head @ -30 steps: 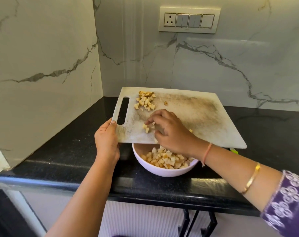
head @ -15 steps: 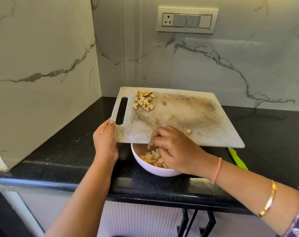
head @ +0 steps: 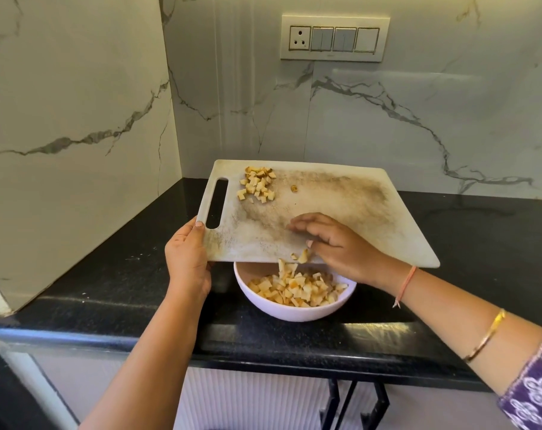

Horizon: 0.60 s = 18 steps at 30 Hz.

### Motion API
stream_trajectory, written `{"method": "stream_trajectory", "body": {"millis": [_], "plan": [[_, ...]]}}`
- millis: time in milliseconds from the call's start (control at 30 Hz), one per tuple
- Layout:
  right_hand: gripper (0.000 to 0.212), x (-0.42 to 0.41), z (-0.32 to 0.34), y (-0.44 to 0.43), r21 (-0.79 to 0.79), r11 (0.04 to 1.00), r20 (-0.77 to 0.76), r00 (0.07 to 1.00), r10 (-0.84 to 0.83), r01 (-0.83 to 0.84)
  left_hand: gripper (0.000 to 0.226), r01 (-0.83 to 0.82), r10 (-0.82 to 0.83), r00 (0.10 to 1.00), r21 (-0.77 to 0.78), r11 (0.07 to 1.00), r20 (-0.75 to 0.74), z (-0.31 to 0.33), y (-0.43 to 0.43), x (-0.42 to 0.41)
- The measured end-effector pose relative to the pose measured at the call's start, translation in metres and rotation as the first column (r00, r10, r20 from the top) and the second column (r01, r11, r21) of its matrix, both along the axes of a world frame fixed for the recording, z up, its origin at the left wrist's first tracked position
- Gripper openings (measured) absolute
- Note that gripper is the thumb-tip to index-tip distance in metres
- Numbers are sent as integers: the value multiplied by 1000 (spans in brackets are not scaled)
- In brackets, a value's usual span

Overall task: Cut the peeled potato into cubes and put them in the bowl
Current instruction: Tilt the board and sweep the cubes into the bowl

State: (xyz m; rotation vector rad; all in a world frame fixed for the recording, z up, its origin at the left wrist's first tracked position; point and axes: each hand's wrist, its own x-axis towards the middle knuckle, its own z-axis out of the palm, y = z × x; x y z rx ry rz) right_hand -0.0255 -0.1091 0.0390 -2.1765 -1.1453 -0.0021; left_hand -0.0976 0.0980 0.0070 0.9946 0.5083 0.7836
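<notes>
Head view: The left hand (head: 187,262) grasps the near left corner of the cutting board (head: 341,209), thumb on top beside the handle slot, holding it above the white bowl (head: 294,313). The right hand (head: 335,243) lies unclenched on the board, fingers extended, grasping nothing. Potato cubes (head: 257,184) sit clustered by the slot. A few loose cubes (head: 302,257) are at the near edge. More cubes fill the bowl on the black countertop (head: 108,274).

White bowl (head: 294,313), upright on the counter (head: 108,274), about half full of pale yellow potato cubes (head: 297,288). Stained white board (head: 341,206) tilted above it, near edge over the bowl's far rim. A cluster of cubes lies at the board's far left; one stray piece sits just right of it. A few cubes are in mid-air below the near edge.
</notes>
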Motion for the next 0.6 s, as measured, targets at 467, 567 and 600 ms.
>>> {"method": "stream_trajectory", "body": {"millis": [467, 567, 600], "plan": [[26, 2, 11, 34, 190, 981, 100, 995, 27, -45, 14, 14, -14, 1000, 7, 1000, -9, -6, -4, 0], [24, 32, 28, 62, 210, 977, 212, 973, -93, 48, 15, 17, -16, 1000, 13, 1000, -4, -6, -5, 1], [26, 42, 34, 73, 194, 977, 218, 967, -129, 86, 16, 17, -17, 1000, 12, 1000, 2, -5, -4, 2]]}}
